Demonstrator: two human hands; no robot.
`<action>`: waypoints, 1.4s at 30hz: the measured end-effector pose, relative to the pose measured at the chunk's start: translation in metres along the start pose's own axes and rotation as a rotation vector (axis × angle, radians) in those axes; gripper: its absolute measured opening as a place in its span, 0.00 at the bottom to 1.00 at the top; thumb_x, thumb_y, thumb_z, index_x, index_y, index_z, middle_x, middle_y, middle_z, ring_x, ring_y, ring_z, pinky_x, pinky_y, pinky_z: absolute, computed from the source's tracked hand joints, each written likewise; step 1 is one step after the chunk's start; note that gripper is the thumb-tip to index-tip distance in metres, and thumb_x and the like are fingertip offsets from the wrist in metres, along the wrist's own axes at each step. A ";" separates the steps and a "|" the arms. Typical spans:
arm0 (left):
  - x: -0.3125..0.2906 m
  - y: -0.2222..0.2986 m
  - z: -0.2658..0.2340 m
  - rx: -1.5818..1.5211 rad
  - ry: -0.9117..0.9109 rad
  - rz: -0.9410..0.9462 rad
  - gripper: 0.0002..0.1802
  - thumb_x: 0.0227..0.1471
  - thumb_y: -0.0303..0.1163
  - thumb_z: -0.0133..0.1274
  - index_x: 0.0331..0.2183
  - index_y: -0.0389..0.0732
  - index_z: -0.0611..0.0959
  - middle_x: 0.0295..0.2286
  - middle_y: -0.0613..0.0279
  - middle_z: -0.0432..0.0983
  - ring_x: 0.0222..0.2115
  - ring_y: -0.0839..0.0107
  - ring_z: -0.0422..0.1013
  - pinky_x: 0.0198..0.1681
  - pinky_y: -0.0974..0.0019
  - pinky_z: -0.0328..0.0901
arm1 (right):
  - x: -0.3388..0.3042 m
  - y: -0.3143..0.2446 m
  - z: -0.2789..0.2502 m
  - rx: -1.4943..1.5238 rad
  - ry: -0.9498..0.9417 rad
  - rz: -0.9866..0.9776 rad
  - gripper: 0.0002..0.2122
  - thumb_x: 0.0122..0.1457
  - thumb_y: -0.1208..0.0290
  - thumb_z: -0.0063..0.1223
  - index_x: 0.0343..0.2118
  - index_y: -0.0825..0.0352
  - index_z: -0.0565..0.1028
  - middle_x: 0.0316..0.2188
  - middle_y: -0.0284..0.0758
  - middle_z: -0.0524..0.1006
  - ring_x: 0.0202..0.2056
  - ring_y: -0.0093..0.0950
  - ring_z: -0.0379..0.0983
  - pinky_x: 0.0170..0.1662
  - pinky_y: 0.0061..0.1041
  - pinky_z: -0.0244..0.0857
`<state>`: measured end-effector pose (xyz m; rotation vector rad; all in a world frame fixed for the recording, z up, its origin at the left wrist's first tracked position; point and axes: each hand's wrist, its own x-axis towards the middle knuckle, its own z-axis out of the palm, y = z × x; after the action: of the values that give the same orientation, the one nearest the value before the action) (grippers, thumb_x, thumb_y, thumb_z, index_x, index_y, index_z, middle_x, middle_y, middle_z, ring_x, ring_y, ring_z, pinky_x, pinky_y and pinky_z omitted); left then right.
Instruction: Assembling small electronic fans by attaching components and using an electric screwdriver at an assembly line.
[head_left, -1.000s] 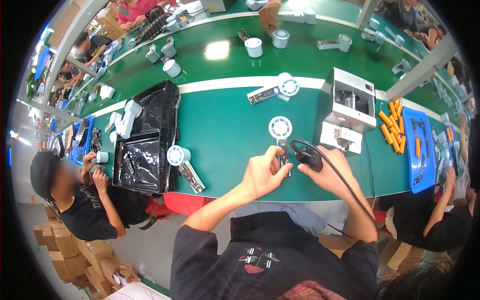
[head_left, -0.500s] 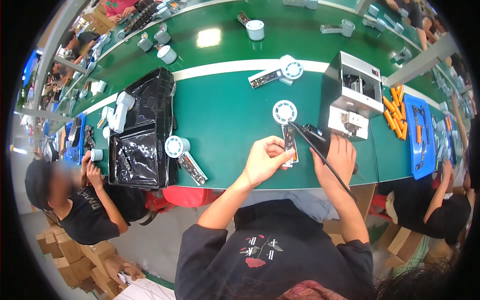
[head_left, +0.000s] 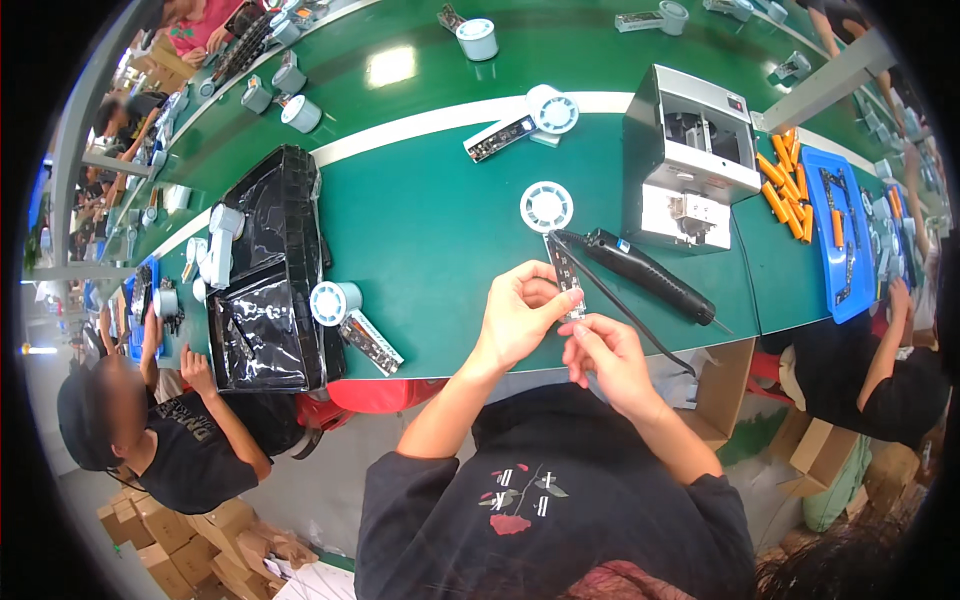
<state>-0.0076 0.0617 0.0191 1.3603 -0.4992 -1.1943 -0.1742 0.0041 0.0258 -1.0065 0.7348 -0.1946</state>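
Here the left hand (head_left: 520, 320) pinches a narrow dark circuit strip (head_left: 566, 275) upright over the green bench edge (head_left: 440, 240), steadying it so the right hand (head_left: 605, 355) can pinch its lower end. Just beside them, a black electric screwdriver (head_left: 648, 276) lies released.

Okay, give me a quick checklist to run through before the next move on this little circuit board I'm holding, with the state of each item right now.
1. Circuit board held in the left hand: ok, fingers pinch its lower part.
2. Right hand at the board's lower end: ok, fingertips touch it.
3. Black electric screwdriver within reach: ok, it lies on the green table just right of the board, in neither hand.
4. White round part close by: ok, it lies flat beyond the board.
5. Board's parts seated right: cannot tell, too small.
6. Screwdriver cord clear of the hands: not ok, it runs beside the right hand.
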 end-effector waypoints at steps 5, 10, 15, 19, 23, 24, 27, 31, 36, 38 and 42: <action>-0.001 -0.001 0.004 -0.035 0.020 0.012 0.11 0.54 0.26 0.64 0.36 0.32 0.79 0.24 0.60 0.82 0.24 0.78 0.77 0.28 0.75 0.69 | 0.006 0.014 0.009 0.263 0.110 -0.087 0.10 0.70 0.71 0.44 0.40 0.73 0.76 0.25 0.34 0.76 0.21 0.21 0.72 0.22 0.19 0.65; -0.002 -0.004 0.004 -0.098 0.035 0.039 0.11 0.54 0.26 0.64 0.36 0.32 0.79 0.23 0.60 0.82 0.24 0.79 0.77 0.28 0.75 0.69 | 0.005 0.011 0.009 0.263 0.086 -0.114 0.10 0.70 0.72 0.44 0.40 0.72 0.76 0.24 0.34 0.76 0.20 0.21 0.72 0.21 0.19 0.64; -0.002 -0.005 0.005 -0.083 0.048 0.055 0.11 0.54 0.26 0.64 0.37 0.32 0.79 0.23 0.60 0.82 0.24 0.79 0.76 0.27 0.76 0.68 | 0.007 0.010 0.015 0.325 0.131 -0.102 0.10 0.69 0.74 0.44 0.38 0.72 0.77 0.22 0.33 0.75 0.18 0.21 0.70 0.19 0.19 0.63; -0.006 -0.007 0.009 -0.054 0.095 0.085 0.15 0.54 0.27 0.65 0.39 0.30 0.78 0.23 0.60 0.81 0.24 0.80 0.76 0.27 0.76 0.67 | 0.009 0.014 0.021 0.351 0.248 -0.072 0.09 0.67 0.72 0.46 0.34 0.69 0.77 0.18 0.28 0.72 0.14 0.17 0.64 0.17 0.17 0.57; -0.004 -0.013 0.017 -0.161 0.112 0.041 0.17 0.55 0.28 0.64 0.41 0.29 0.77 0.22 0.62 0.80 0.23 0.81 0.74 0.26 0.76 0.67 | 0.013 0.022 0.025 0.329 0.350 -0.223 0.10 0.66 0.74 0.43 0.32 0.69 0.77 0.18 0.30 0.72 0.14 0.18 0.64 0.16 0.18 0.56; -0.004 -0.011 0.019 -0.227 0.114 0.042 0.16 0.55 0.28 0.64 0.40 0.30 0.77 0.22 0.62 0.80 0.22 0.81 0.74 0.25 0.76 0.66 | 0.014 0.022 0.025 0.355 0.355 -0.219 0.10 0.67 0.74 0.43 0.31 0.69 0.76 0.18 0.30 0.72 0.14 0.19 0.64 0.16 0.18 0.56; -0.004 -0.013 0.023 -0.292 0.142 0.072 0.12 0.57 0.27 0.62 0.38 0.32 0.76 0.20 0.62 0.79 0.20 0.82 0.73 0.22 0.75 0.66 | 0.012 0.016 0.030 0.317 0.351 -0.223 0.10 0.69 0.72 0.41 0.34 0.70 0.74 0.19 0.31 0.72 0.16 0.20 0.66 0.18 0.18 0.57; -0.011 -0.002 0.031 -0.405 0.119 0.032 0.11 0.58 0.27 0.60 0.37 0.32 0.75 0.17 0.61 0.77 0.10 0.82 0.66 0.10 0.74 0.56 | 0.008 0.020 0.036 0.289 0.362 -0.356 0.11 0.73 0.68 0.39 0.37 0.69 0.70 0.25 0.32 0.73 0.19 0.18 0.67 0.20 0.17 0.61; -0.008 -0.007 0.041 -0.473 0.164 0.040 0.10 0.61 0.29 0.58 0.37 0.34 0.73 0.13 0.65 0.71 0.07 0.82 0.60 0.05 0.72 0.50 | 0.015 0.025 0.033 0.167 0.396 -0.480 0.10 0.72 0.68 0.43 0.33 0.68 0.68 0.23 0.30 0.71 0.20 0.16 0.66 0.19 0.16 0.61; -0.007 -0.008 0.042 -0.463 0.169 0.027 0.11 0.61 0.30 0.58 0.37 0.34 0.73 0.15 0.64 0.73 0.07 0.82 0.61 0.06 0.73 0.51 | 0.014 0.023 0.030 0.092 0.387 -0.497 0.09 0.72 0.70 0.44 0.33 0.67 0.68 0.22 0.28 0.70 0.20 0.15 0.65 0.20 0.15 0.58; -0.011 -0.009 0.037 -0.561 0.123 0.005 0.11 0.61 0.31 0.58 0.37 0.35 0.74 0.16 0.64 0.74 0.08 0.82 0.62 0.07 0.74 0.52 | 0.014 0.024 0.030 -0.106 0.387 -0.560 0.10 0.72 0.69 0.43 0.32 0.64 0.66 0.21 0.26 0.66 0.20 0.13 0.61 0.22 0.14 0.53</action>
<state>-0.0467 0.0550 0.0232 0.9374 -0.0640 -1.1273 -0.1486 0.0312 0.0092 -1.2784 0.8015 -0.8620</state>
